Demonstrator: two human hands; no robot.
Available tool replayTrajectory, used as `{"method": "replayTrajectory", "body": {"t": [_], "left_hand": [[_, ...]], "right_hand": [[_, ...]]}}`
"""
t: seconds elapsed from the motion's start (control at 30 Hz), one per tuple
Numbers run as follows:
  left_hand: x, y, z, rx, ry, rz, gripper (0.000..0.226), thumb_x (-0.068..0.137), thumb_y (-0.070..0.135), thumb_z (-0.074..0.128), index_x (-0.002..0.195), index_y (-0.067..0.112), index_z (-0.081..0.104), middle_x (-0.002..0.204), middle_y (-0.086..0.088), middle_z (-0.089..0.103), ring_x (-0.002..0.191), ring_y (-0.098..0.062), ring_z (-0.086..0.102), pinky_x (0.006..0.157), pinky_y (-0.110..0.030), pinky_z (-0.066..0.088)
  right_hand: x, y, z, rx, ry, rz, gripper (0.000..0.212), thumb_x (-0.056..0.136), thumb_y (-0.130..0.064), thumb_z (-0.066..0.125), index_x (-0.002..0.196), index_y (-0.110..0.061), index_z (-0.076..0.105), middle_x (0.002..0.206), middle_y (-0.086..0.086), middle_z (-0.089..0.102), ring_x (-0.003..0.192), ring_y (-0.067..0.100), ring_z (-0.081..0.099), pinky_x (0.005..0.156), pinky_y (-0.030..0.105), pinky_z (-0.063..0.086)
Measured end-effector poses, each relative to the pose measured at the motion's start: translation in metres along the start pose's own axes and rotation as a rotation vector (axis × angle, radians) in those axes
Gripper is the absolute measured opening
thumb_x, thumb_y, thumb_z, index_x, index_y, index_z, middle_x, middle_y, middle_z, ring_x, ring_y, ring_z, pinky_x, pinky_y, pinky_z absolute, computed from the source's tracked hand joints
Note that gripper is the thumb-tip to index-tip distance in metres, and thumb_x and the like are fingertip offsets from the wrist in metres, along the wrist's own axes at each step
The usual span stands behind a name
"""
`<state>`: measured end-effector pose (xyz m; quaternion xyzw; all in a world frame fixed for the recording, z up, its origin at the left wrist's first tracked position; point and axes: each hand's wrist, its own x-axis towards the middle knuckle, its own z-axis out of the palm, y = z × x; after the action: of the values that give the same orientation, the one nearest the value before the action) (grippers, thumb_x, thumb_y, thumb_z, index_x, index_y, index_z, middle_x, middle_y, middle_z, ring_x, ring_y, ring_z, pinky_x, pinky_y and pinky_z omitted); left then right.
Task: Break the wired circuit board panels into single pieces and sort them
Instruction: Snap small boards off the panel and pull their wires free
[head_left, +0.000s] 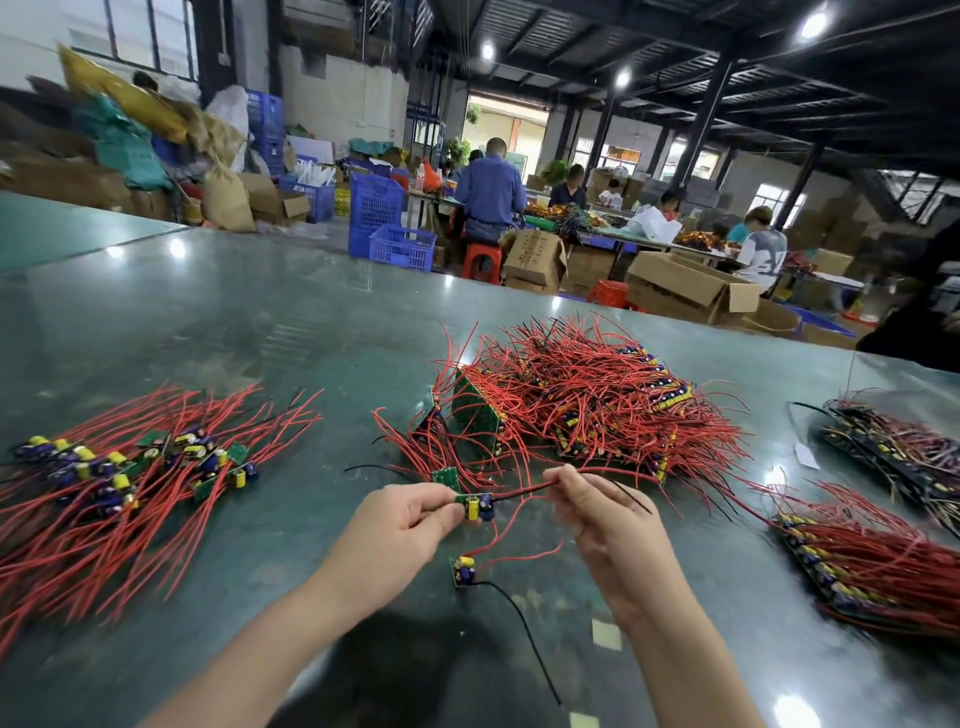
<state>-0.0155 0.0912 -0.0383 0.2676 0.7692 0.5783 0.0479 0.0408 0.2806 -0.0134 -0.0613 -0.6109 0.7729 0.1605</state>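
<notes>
- Green single board (475, 505), pinched by left hand (402, 519), lies left-right, wires leading right.
- Right hand (597, 506) pinches its red wire (524, 490) above the tabletop (260, 322).

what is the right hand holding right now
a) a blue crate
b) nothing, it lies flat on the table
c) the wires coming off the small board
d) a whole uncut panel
c: the right hand pinches the red and black wires that run from the small board, which the left hand holds by its other end above the table.
</notes>
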Motion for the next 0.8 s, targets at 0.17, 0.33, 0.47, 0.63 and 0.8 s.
{"method": "replayTrajectory", "body": {"t": [0.17,0.33,0.47,0.63,0.8], "left_hand": [[0.004,-0.004,-0.007,0.029,-0.027,-0.003,0.03,0.094,0.013,0.056,0.072,0.028,0.068,0.048,0.011,0.035,0.049,-0.005,0.028,0.054,-0.029,0.023],[0.004,-0.005,-0.019,0.082,-0.143,-0.003,0.023,0.094,0.015,0.057,0.077,0.021,0.07,0.051,0.009,0.033,0.052,-0.007,0.029,0.054,-0.028,0.024],[0.004,-0.004,-0.026,0.054,-0.227,0.013,0.03,0.095,0.013,0.055,0.078,0.03,0.073,0.051,0.008,0.034,0.051,-0.008,0.029,0.05,-0.02,0.023],[0.007,-0.006,-0.029,0.06,-0.23,0.03,0.039,0.096,0.013,0.054,0.079,0.043,0.071,0.048,0.008,0.035,0.049,-0.005,0.029,0.049,-0.019,0.024],[0.007,-0.009,-0.03,0.095,-0.224,0.036,0.038,0.095,0.015,0.055,0.078,0.046,0.07,0.051,0.008,0.036,0.051,-0.007,0.031,0.05,-0.022,0.025]], "right_hand": [[0.005,-0.001,-0.009,0.046,0.023,0.041,0.016,0.06,-0.021,0.071,0.069,-0.009,0.078,0.071,0.003,0.072,0.066,0.006,0.067,0.059,0.014,0.051],[0.007,-0.008,-0.028,-0.087,-0.123,0.073,0.026,0.05,-0.022,0.085,0.069,-0.006,0.076,0.066,0.002,0.069,0.064,0.008,0.064,0.061,0.016,0.05],[0.008,-0.008,-0.032,-0.069,-0.189,0.07,0.017,0.06,-0.019,0.079,0.066,-0.004,0.074,0.06,0.0,0.063,0.06,0.007,0.06,0.059,0.016,0.048],[0.009,-0.007,-0.028,0.072,-0.145,0.12,0.035,0.042,-0.022,0.09,0.064,-0.001,0.072,0.06,0.004,0.064,0.057,0.01,0.059,0.059,0.018,0.051],[0.009,-0.007,-0.028,0.071,-0.095,0.12,0.008,0.053,0.0,0.074,0.056,-0.006,0.07,0.058,0.002,0.063,0.055,0.008,0.059,0.056,0.016,0.049]]}}
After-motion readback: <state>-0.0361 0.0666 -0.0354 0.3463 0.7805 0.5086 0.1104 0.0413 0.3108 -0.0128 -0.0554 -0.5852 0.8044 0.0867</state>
